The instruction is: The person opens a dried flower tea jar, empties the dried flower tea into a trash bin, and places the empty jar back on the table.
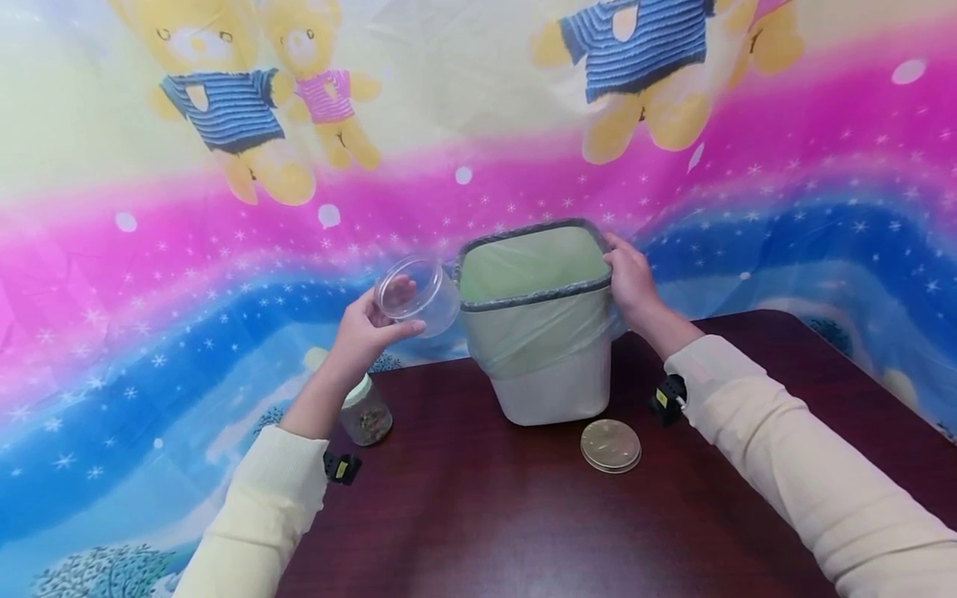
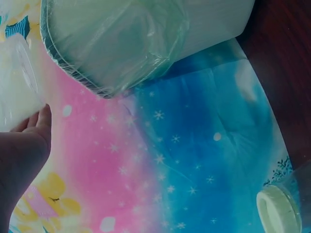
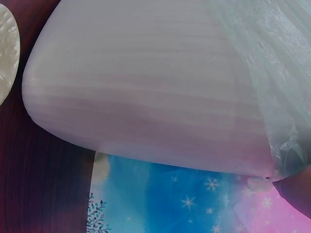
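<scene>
Just left of the wastebasket (image 1: 555, 397), a clear plastic jar (image 1: 439, 309) is held tilted, gripped between the thumb and curved fingers of the left hand (image 1: 365, 330), which is spread around its width. The wastebasket, lined with a pale green bag (image 1: 534, 339), is gripped at its right rim by the right hand (image 1: 632, 284). In front of the wastebasket, a gold lid (image 1: 611, 444) is laid on the desk (image 1: 478, 515); to its left, a pale-capped jar (image 1: 368, 420) is set.
</scene>
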